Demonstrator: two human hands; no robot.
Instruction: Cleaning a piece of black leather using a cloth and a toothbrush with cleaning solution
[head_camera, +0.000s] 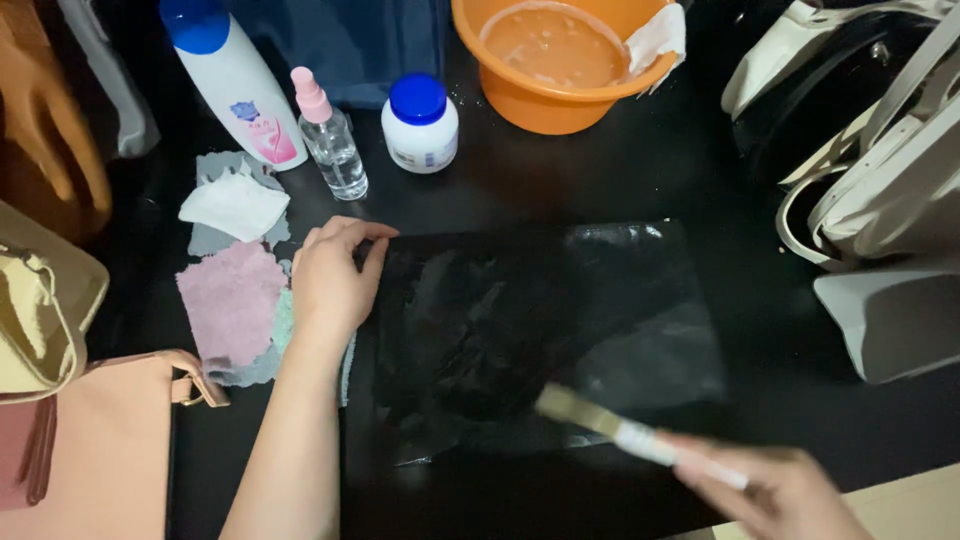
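Note:
A flat black bag (540, 340) with a glossy plastic-like sheen lies on the dark table. My left hand (335, 275) rests on its upper left corner, fingers curled over the edge, holding it down. My right hand (775, 495) at the lower right grips a white-handled brush (625, 430); its pale bristles reach over the black bag's lower edge and are motion-blurred.
Behind stand an orange basin (560, 60) with cloudy water, a white jar with blue lid (420, 125), a small clear spray bottle (330, 140) and a tall white bottle (235, 75). Pink and grey cloths (235, 300) lie left. Cream bags (880, 190) sit right, a pink bag (90, 450) left.

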